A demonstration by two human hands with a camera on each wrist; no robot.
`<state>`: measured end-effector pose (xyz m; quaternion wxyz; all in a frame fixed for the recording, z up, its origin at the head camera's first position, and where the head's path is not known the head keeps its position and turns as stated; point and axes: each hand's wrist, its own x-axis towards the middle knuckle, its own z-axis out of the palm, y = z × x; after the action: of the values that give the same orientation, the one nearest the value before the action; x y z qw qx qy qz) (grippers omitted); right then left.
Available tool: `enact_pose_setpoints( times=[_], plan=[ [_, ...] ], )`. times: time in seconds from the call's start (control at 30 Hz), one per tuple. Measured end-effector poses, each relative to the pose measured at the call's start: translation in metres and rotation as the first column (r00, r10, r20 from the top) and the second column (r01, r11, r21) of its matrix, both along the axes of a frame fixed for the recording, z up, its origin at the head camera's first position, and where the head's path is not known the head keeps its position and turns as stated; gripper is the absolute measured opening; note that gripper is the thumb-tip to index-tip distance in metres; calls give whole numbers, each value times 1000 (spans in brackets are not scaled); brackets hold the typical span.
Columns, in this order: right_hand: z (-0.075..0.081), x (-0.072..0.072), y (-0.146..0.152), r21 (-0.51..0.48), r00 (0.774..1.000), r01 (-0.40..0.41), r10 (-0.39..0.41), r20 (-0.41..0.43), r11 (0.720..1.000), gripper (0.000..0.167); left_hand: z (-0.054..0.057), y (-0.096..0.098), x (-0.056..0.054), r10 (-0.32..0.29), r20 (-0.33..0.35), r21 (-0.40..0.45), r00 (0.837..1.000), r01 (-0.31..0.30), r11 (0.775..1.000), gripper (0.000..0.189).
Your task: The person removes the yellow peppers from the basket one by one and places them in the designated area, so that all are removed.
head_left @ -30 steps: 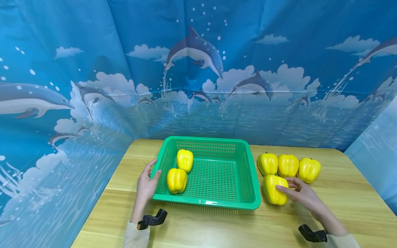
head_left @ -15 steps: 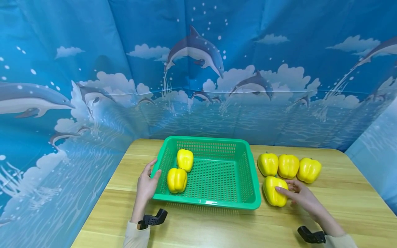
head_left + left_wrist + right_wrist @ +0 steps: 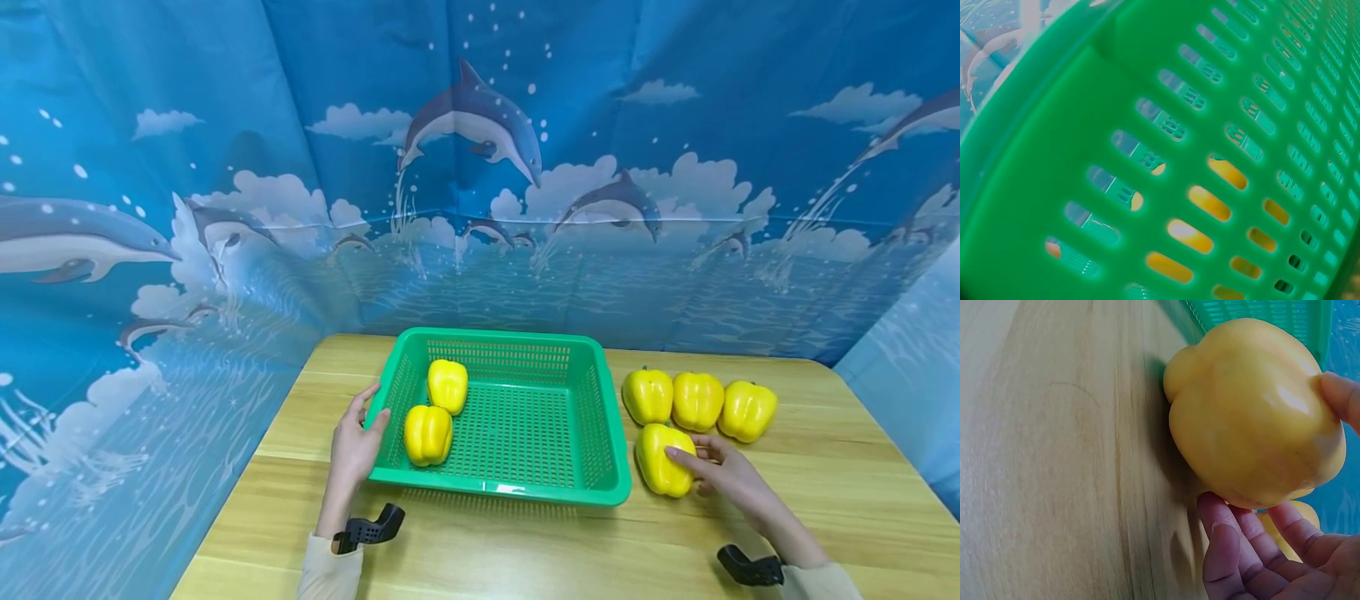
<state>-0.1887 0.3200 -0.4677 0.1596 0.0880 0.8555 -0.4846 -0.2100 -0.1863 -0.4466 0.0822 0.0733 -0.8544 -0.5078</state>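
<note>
My right hand [image 3: 731,479] holds a yellow bell pepper [image 3: 664,460] just right of the basket, thumb on its top and fingers at its far side. In the right wrist view, this bell pepper [image 3: 1254,419] sits between the thumb and the fingertips, close over the wooden table. My left hand [image 3: 356,442] grips the left side of a green plastic basket [image 3: 495,488], thumb at the rim. Two yellow bell peppers, one behind [image 3: 447,387] and one in front [image 3: 428,436], lie inside at the left. The slotted basket wall [image 3: 1141,144] fills the left wrist view, and no left fingers show there.
Behind the held pepper stand three more yellow bell peppers in a row: left [image 3: 648,397], middle [image 3: 697,402] and right [image 3: 747,412]. A blue dolphin-print curtain [image 3: 480,267] hangs along the back edge of the wooden table [image 3: 510,550].
The right hand and its pepper shift very slightly, a touch toward me and then back. Left hand, basket and the other peppers stay in place.
</note>
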Motion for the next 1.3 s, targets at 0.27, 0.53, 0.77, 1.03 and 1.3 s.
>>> enact_pose_setpoints(
  times=[0.27, 0.53, 0.77, 1.03, 1.3],
  plan=[
    [0, 0, 0, -24, 1000, 7, -6, 24, 1000, 86, 1, 0, 0, -2, -3, -2, 1000, 2, 1000, 47],
    [2, 1, 0, 7, 997, -2, 1, 72, 1000, 90, 1, 0, 0, -2, -13, 5, 1000, 2, 1000, 46],
    [0, 1, 3, -1, 998, -9, 9, 68, 1000, 88, 1, 0, 0, -2, 3, 6, 1000, 2, 1000, 46],
    [-1, 2, 3, -35, 998, -15, 17, 59, 999, 85, 1, 1, -1, 3, 19, 4, 1000, -3, 1000, 47],
    [-2, 3, 3, -77, 999, 0, 4, 50, 997, 85, 1, 1, -1, -1, 19, 8, 1000, 1, 1000, 47]
  ],
)
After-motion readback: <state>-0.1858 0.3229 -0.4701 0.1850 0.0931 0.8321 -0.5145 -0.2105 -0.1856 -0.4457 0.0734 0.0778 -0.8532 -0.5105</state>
